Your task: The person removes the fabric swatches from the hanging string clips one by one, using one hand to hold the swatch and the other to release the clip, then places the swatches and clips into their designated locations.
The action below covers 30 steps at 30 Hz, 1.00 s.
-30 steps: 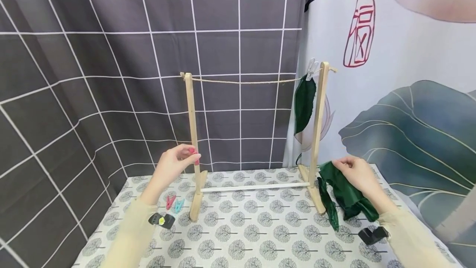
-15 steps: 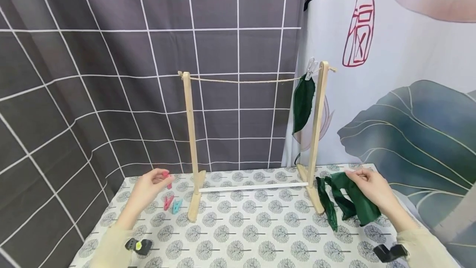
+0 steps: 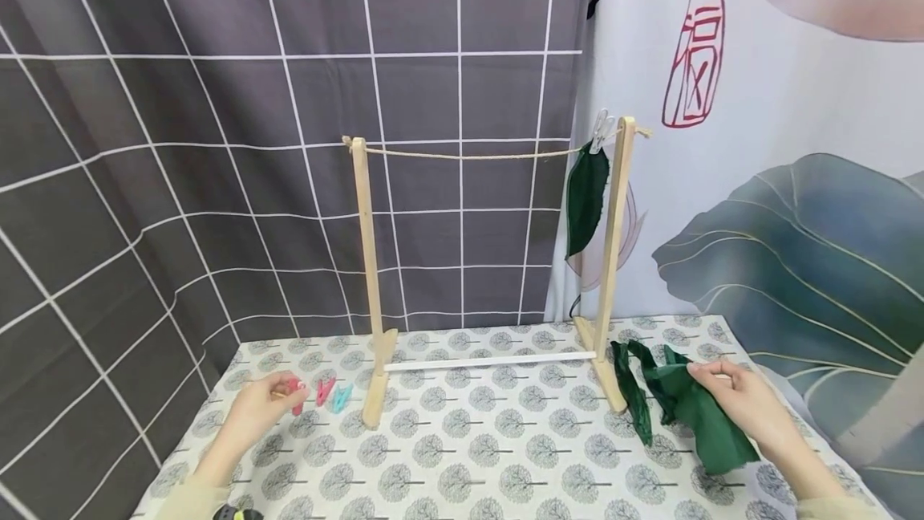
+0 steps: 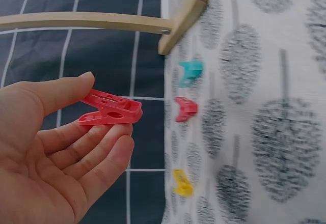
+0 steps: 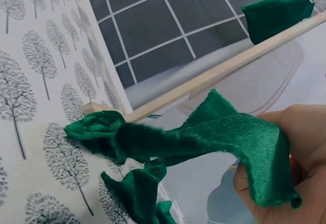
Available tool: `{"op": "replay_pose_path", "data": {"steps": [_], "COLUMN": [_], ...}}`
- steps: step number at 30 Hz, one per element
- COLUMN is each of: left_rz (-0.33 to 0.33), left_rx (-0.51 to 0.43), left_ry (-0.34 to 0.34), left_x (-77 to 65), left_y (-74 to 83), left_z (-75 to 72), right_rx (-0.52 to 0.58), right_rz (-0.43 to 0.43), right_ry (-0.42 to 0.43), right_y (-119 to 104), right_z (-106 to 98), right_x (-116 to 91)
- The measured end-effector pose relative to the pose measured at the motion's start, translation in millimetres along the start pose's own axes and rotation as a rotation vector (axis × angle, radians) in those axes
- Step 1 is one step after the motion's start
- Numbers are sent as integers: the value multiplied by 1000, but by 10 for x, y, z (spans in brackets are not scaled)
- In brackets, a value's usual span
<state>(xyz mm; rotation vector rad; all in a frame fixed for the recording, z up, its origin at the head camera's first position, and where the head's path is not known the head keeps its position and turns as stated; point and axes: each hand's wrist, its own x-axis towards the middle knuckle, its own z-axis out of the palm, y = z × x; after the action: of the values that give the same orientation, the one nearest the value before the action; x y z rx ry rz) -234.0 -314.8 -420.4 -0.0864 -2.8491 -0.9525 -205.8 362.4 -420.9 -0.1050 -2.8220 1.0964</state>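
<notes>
While your left hand pinches a red clip at lower left, your right hand grips the green cloth at lower right. Between them stands the wooden rack, its string bare except for a clipped green piece near the right post. Pink and teal clips lie just beside your left fingers, near the table's left edge.

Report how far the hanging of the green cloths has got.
Done: one green cloth hangs clipped to the string. In hand: the right hand holds another cloth; the left hand pinches a red clip. Left: that cloth is unhung; spare clips lie on the table.
</notes>
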Motion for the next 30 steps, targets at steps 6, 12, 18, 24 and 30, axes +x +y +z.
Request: {"op": "replay_pose_path", "data": {"steps": [6,12,18,24,30], "left_rz": [-18,-40,-72,-96,-119], "left_rx": [31,55,65,76,73], "left_ry": [-33,-39,-48,-76,-90], "left_x": [-36,-45,-40,22,48], "left_y": [-132,-231,-274,-321,-321], "left_z": [122,237,320,371,411], "right_rx": [5,48,26,21,-40], "right_rz": [47,85,75,100,88], "right_ry": [-34,-70,-61,-79,-66], "right_y": [46,68,71,137,234], "right_z": [60,149,267,408,559], "right_x": [-139,-284,-370,-342,-331]}}
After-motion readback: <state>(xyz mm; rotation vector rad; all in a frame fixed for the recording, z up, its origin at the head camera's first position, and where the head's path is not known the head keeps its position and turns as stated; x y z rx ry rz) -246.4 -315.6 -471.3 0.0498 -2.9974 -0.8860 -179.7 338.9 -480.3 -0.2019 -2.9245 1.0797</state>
